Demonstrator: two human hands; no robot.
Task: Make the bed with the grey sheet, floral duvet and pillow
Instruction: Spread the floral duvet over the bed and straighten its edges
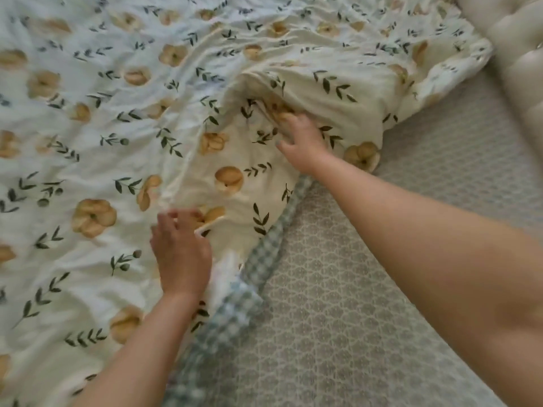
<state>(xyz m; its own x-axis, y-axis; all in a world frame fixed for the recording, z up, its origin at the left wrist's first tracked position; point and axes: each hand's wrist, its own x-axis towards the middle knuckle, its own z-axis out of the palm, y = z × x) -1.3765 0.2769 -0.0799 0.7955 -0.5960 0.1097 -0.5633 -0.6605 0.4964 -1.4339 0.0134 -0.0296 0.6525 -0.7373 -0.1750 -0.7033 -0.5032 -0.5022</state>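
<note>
On the bed, head view: floral duvet [88, 127] covers the left and top, with grey sheet [367, 289] bare at right. Left hand [180, 251] sits at the duvet's turned edge, fingertips [176, 214] curled and pinching the hem. Right hand [302, 142] is farther up the same edge, fingers [283, 117] dug into a raised fold, gripping it. That edge, checked underside [235, 312] showing, runs diagonally from lower centre toward the tufted headboard [517, 39] at upper right.
</note>
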